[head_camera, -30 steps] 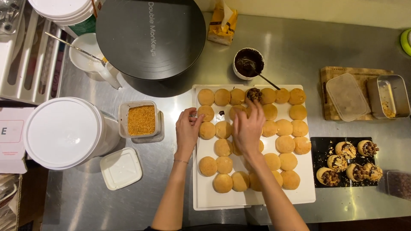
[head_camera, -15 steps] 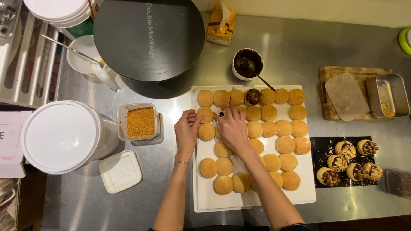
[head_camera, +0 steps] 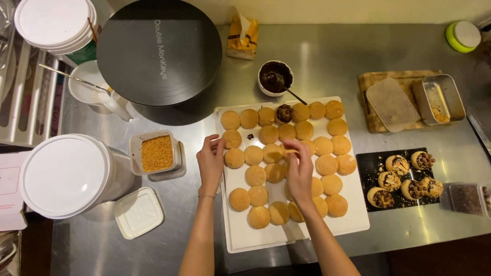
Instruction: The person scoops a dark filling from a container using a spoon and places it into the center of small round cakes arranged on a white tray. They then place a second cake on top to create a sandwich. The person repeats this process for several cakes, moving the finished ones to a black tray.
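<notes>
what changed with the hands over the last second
The right hand has drawn back from the topped cookie in the far row toward the middle of the white board, its fingertips now over the plain cookies; whether it grips one is unclear. The left hand stayed at the board's left edge. The dark sauce bowl, crumb tub and finished cookies did not move.
</notes>
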